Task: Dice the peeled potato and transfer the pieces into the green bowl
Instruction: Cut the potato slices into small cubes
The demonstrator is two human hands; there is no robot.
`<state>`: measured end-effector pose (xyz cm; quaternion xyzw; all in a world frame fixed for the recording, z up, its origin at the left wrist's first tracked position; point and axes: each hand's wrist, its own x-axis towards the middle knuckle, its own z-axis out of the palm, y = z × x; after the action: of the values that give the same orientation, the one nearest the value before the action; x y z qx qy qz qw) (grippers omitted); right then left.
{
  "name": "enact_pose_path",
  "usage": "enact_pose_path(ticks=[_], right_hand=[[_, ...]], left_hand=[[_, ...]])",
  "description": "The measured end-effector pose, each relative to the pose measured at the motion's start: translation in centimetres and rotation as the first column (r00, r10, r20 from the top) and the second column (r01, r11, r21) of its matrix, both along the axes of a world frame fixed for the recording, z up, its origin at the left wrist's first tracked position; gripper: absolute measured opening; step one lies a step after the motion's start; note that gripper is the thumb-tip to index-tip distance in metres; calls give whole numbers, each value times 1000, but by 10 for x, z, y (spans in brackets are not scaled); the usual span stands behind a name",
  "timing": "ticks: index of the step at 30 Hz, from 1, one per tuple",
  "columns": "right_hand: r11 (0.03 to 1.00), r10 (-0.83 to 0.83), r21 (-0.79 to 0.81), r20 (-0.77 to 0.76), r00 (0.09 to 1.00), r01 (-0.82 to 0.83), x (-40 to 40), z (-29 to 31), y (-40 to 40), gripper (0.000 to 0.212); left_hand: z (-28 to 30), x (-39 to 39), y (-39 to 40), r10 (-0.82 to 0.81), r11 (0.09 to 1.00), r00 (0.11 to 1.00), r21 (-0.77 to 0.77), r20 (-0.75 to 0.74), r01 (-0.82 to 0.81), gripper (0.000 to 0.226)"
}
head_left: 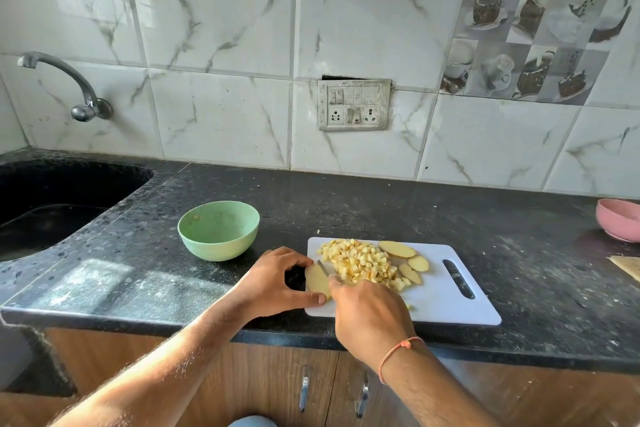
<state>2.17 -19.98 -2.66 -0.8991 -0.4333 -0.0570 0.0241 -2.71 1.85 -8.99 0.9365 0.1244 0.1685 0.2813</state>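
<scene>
Holding a potato slab (316, 280) flat at the left edge of the white cutting board (446, 302), the left hand (273, 282) pinches it between curled fingers at the far side and the thumb at the near side. The right hand (369, 310) is closed around a knife handle, which the hand hides; only a short length of the knife blade (323, 268) shows, lying across the top of the slab. A pile of diced potato (362, 263) occupies the middle of the board, just right of the slab. Three potato slices (408, 262) lie at the right side of the pile, toward the board's handle slot. One stray cube sits on the board near the right wrist. The green bowl (219, 230) stands on the black counter (381, 204), left of and behind the board, apart from it; a few small potato bits show on its inner wall. A pink bowl (618, 224) sits at the far right edge of the counter. A sink (52, 198) and tap (69, 87) occupy the left.
</scene>
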Motion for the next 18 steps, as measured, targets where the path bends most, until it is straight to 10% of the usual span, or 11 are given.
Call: enact_pose_path(ticks=[18], right_hand=[[997, 80, 2, -91, 993, -80, -27, 3, -68, 62]], left_hand=[[0, -2, -4, 37, 999, 998, 1, 41, -37, 86]])
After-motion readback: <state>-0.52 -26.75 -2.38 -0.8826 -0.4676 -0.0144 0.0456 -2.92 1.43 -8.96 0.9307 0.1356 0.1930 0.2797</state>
